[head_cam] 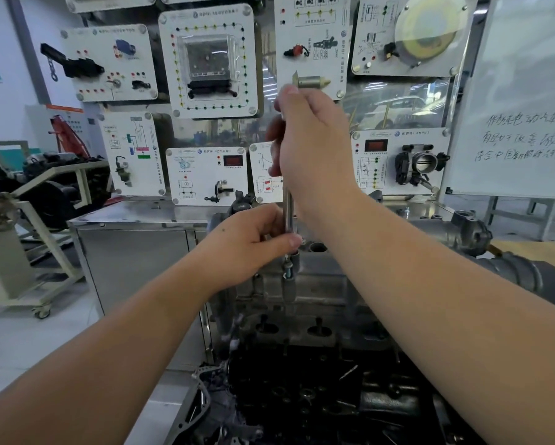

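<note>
Nearest lies the black, greasy engine part with loose metal pieces on it; just behind it stands the grey cast-metal cylinder head; a slim, bright steel rod tool stands upright over the head's left end, its lower tip meeting a small stem with a teal ring; the left hand pinches the rod low down, fingers and thumb curled round it; the right hand grips the rod's upper length in a closed fist; farther back hang white training panels and a handwritten whiteboard.
</note>
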The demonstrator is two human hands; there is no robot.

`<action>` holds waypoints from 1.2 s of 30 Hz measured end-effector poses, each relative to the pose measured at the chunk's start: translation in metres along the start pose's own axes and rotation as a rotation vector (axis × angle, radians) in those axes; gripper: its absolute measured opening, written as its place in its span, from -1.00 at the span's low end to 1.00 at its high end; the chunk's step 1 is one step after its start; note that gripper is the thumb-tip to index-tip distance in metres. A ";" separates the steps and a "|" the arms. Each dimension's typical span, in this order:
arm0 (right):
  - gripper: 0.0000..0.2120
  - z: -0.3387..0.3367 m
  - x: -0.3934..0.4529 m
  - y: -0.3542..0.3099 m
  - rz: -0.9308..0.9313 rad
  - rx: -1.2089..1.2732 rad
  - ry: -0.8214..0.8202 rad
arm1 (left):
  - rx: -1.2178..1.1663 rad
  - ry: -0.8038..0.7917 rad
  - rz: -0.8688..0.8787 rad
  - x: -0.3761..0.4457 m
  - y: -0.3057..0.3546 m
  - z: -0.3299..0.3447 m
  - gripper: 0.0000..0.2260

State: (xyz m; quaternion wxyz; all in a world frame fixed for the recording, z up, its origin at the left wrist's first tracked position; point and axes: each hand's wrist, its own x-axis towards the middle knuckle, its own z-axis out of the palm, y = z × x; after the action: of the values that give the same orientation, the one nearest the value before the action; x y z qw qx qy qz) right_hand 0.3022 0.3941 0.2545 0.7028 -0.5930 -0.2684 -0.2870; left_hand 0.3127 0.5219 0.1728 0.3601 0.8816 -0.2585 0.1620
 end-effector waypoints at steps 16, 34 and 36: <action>-0.64 -0.006 0.006 -0.022 0.494 0.126 -0.240 | -0.119 -0.015 -0.026 -0.003 0.002 0.000 -0.74; -0.78 0.022 -0.011 -0.035 0.303 -0.255 -0.059 | -0.045 0.019 -0.022 -0.005 0.005 -0.001 -0.99; -0.72 0.025 -0.011 -0.032 0.307 -0.265 -0.008 | -0.060 0.025 -0.013 -0.005 0.009 -0.001 -0.88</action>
State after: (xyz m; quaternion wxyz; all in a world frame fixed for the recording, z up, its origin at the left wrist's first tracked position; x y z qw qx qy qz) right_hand 0.2705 0.4150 0.2722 0.6530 -0.7155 -0.1373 -0.2068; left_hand 0.3037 0.5189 0.1757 0.3908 0.8700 -0.2528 0.1627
